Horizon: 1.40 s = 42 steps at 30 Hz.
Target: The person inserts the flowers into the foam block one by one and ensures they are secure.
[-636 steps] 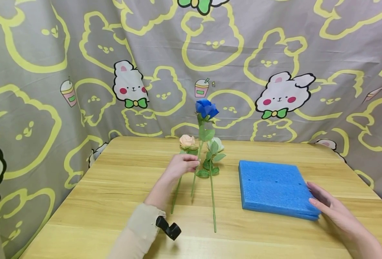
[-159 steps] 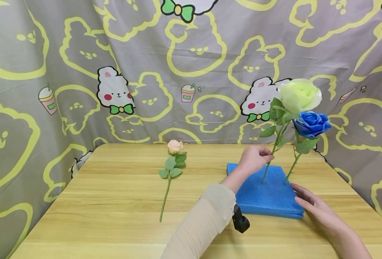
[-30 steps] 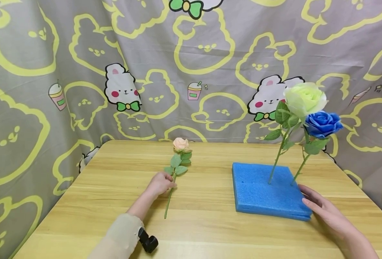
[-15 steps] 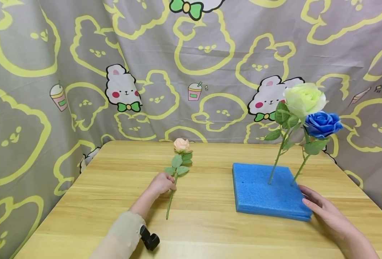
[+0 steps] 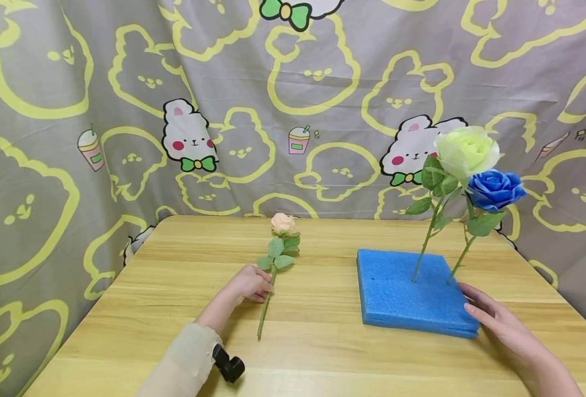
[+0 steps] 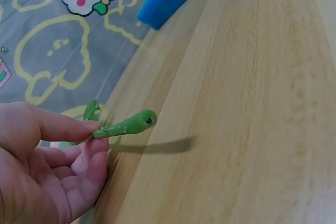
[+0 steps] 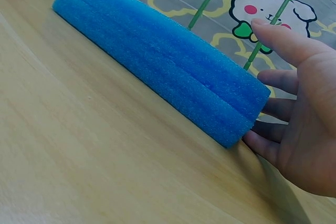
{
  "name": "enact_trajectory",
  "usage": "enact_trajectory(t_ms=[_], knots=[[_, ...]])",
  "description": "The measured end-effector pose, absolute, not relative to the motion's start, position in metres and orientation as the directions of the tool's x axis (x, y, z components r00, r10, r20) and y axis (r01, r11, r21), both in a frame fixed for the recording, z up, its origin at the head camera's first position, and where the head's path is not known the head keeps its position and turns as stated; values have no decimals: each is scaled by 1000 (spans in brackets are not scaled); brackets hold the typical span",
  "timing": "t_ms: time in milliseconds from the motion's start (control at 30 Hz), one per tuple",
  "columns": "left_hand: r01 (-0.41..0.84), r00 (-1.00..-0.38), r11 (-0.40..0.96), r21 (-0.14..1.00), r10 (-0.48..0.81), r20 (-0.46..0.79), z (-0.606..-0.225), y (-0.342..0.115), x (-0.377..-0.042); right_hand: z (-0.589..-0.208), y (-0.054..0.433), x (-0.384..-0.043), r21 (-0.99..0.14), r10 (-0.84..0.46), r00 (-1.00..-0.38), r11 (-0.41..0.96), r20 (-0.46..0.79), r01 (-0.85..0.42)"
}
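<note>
My left hand (image 5: 250, 282) pinches the green stem of a peach rose (image 5: 283, 223) between thumb and fingers. In the left wrist view the stem's cut end (image 6: 148, 118) points out past the fingertips, with its shadow on the wood. My right hand (image 5: 496, 320) rests its fingers against the right side of a blue foam block (image 5: 407, 292), the thumb stretched out near its top edge. A pale green rose (image 5: 467, 150) and a blue rose (image 5: 496, 190) stand with their stems in the block, leaning right.
The foam block lies on a wooden table (image 5: 317, 342), right of the peach rose. A grey curtain (image 5: 253, 60) with bear and rabbit prints hangs behind the table. A black mount (image 5: 228, 364) is strapped at the left wrist.
Over the last second the peach rose has shifted slightly right in my left hand. Earlier, the blue and pale green roses came to stand in the block. The right hand stays at the block.
</note>
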<state>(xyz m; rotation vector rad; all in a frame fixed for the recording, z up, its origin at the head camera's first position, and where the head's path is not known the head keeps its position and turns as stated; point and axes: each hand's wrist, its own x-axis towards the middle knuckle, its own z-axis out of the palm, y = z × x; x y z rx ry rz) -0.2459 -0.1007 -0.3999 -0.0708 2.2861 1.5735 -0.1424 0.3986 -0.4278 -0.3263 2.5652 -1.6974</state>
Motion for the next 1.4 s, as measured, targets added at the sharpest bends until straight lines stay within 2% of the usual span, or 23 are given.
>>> enact_trajectory(t_ms=[300, 767, 1067, 1400], knots=[[-241, -921, 326, 914, 220, -321, -402, -96, -248, -427, 399, -142, -916, -198, -978, 379, 63, -135], [-140, -945, 234, 962, 258, -200, -383, -72, -249, -429, 400, -142, -916, -196, -978, 377, 66, -137], [-26, -948, 235, 972, 304, -99, -373, -52, -251, -429, 400, -142, -914, -190, -979, 382, 68, -138], [110, -923, 221, 969, 385, 17, -359, -22, -255, -428, 399, -143, -909, -194, -978, 390, 74, -147]])
